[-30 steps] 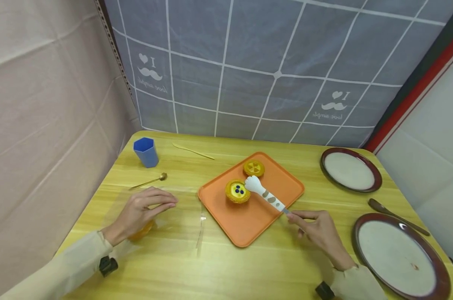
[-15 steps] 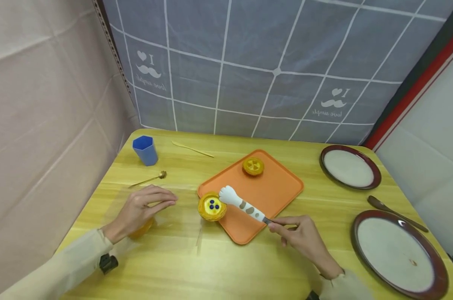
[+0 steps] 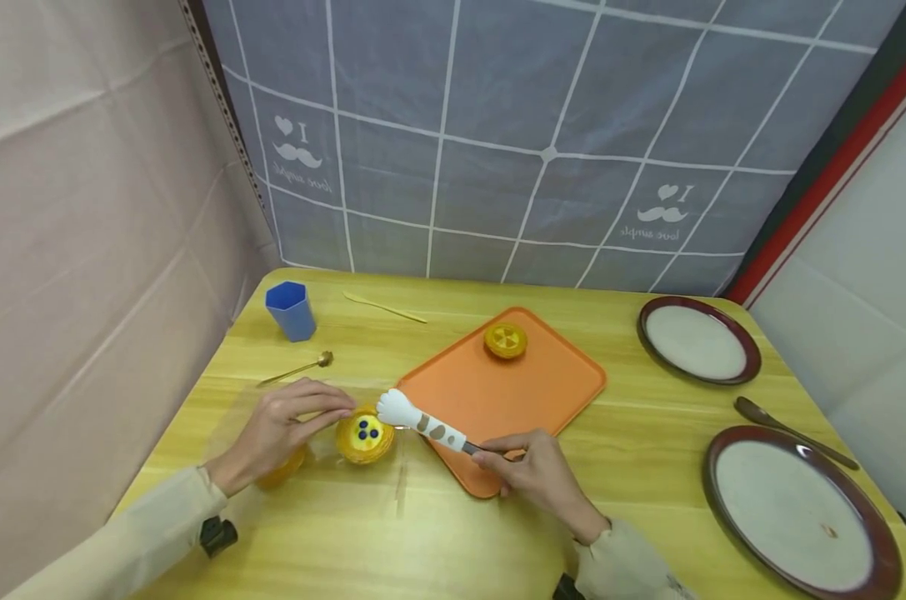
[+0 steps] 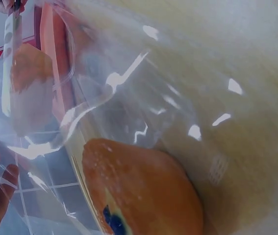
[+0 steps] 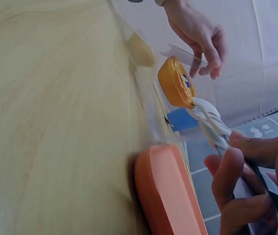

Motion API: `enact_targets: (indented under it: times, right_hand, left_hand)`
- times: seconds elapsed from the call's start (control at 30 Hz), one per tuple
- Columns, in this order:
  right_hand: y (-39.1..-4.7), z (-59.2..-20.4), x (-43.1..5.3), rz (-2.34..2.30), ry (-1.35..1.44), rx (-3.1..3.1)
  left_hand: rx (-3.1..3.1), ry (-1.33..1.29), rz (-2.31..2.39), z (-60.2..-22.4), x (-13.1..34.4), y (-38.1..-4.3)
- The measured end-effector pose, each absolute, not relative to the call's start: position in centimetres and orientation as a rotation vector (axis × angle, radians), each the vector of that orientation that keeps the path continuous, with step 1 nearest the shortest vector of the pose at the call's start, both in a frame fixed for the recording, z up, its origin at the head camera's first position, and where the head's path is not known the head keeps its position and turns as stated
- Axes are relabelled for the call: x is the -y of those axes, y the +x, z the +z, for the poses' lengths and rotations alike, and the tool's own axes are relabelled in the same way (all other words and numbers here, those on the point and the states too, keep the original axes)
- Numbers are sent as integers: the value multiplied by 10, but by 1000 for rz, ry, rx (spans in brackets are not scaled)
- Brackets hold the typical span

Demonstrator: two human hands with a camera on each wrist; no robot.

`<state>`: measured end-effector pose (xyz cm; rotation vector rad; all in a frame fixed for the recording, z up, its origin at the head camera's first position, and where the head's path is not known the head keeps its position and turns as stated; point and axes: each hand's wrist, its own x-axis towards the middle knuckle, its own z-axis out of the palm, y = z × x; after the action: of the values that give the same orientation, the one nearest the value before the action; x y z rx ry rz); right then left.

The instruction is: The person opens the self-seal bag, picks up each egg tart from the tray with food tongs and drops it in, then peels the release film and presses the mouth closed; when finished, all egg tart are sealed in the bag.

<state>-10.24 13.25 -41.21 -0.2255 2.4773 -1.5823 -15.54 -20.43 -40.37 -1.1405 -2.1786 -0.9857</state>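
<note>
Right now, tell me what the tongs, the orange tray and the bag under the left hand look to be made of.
Tongs: white paw-shaped tips, likely silicone or plastic, on a thin metal-looking handle. Orange tray: matte, rounded rim, probably plastic. Bag: clear thin film, likely plastic, with glossy wrinkles and glare.

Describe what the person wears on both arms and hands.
Both hands are bare: the left hand and the right hand have no gloves, and no rings show. Each arm is covered to the wrist by a light cream long sleeve. A small black device sits under the left wrist, and part of another shows by the right sleeve.
</note>
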Motion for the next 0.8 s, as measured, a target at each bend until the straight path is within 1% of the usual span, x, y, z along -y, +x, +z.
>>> enact_targets:
  times: [0.2,0.53,0.8]
  right_hand:
    - [-112,-424,-114,-1580,-296,-2458]
    - [-122,-428,-93,-1527,-351,-2485]
    - [-123,-428,-86,-1475,-381,-2534]
  left_hand:
    - [2159,-1147,-999,-403,202,-157]
    - [2107,-1215,-1045,-405,197,-155]
    - [2118,-1223,-1049,-404,195,-154]
